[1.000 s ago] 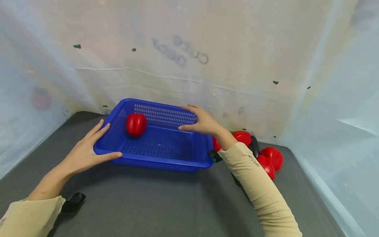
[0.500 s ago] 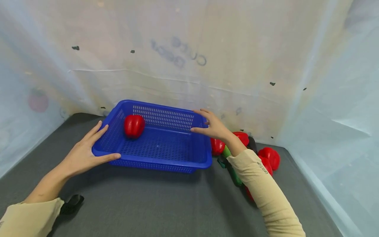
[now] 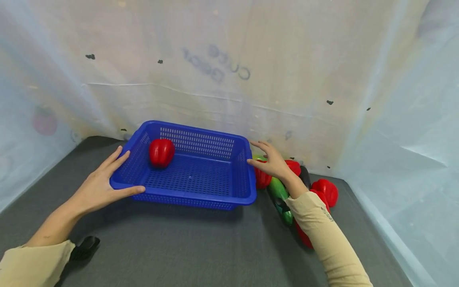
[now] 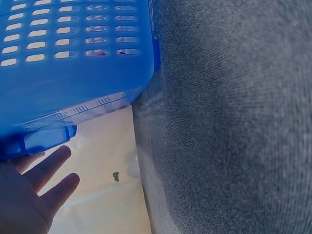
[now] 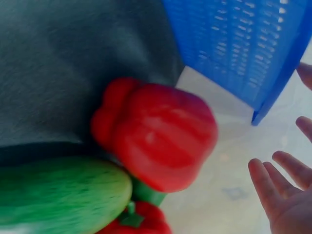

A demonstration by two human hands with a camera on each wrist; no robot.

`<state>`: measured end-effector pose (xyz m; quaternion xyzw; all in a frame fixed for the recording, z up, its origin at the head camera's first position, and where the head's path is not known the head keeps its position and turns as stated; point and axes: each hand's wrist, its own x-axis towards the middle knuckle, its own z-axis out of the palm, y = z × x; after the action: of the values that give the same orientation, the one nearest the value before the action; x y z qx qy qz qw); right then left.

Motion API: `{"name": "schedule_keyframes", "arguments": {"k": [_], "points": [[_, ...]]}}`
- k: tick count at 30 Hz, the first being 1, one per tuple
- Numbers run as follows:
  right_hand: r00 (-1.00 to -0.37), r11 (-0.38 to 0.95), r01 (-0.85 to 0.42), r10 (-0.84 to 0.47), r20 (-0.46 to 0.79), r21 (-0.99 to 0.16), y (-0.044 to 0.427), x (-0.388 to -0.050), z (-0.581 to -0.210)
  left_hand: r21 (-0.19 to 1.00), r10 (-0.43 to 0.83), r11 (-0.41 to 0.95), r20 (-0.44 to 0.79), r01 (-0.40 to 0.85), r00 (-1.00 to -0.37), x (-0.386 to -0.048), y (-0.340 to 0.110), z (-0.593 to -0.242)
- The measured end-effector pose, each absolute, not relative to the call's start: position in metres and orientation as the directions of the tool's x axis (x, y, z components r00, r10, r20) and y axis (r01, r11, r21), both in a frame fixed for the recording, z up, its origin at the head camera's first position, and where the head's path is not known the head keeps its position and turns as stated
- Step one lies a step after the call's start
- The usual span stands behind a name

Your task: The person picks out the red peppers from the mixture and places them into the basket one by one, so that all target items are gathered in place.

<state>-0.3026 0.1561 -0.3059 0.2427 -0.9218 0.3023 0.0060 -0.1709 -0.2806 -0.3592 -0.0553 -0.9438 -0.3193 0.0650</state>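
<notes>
A blue plastic basket (image 3: 193, 171) stands on the dark cloth surface with a red bell pepper (image 3: 161, 153) at its left end. My left hand (image 3: 100, 183) is at the basket's left corner, thumb along the front rim and fingers spread by the left rim. In the left wrist view, its fingers (image 4: 56, 168) extend straight past the basket's rim. My right hand (image 3: 270, 162) holds nothing and is beside the basket's right rim, fingers extended. Below it lie another red bell pepper (image 5: 161, 136) and a green cucumber (image 5: 58, 195).
To the right lie several more red peppers (image 3: 325, 191) and a dark eggplant-like vegetable (image 3: 304, 175), partly hidden by the right sleeve. A pale plastic sheet (image 3: 294, 71) rises behind the basket. A black wrist device (image 3: 85, 248) sits at the left cuff.
My right hand has moved right, from above the basket's inside to beyond its right rim, uncovering more of the cucumber. The left hand stays at the basket's left corner.
</notes>
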Motion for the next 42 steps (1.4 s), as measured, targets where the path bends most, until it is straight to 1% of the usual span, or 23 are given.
{"name": "schedule_keyframes", "arguments": {"k": [6,13,19,23,34,42], "points": [[-0.905,0.711,-0.413,-0.39,0.169,-0.569,0.17,-0.299,-0.314,0.594,0.063,0.793,0.147,0.139,-0.987,-0.171,-0.281,-0.359],[-0.895,0.713,-0.439,-0.403,0.192,-0.546,0.183,-0.3,-0.327,0.595,0.065,0.793,0.138,0.135,-0.988,-0.173,-0.28,-0.357],[-0.903,0.719,-0.415,-0.401,0.154,-0.557,0.186,-0.299,-0.336,0.595,0.063,0.79,0.164,0.15,-0.984,-0.171,-0.282,-0.357],[-0.899,0.732,-0.421,-0.413,0.143,-0.536,0.187,-0.298,-0.34,0.596,0.06,0.788,0.175,0.154,-0.983,-0.168,-0.283,-0.357],[-0.893,0.753,-0.442,-0.421,0.159,-0.487,0.194,-0.298,-0.352,0.594,0.068,0.789,0.166,0.155,-0.984,-0.17,-0.28,-0.357],[-0.907,0.774,-0.407,-0.406,0.114,-0.486,0.194,-0.297,-0.355,0.586,0.069,0.797,0.151,0.145,-0.986,-0.172,-0.28,-0.357]]}}
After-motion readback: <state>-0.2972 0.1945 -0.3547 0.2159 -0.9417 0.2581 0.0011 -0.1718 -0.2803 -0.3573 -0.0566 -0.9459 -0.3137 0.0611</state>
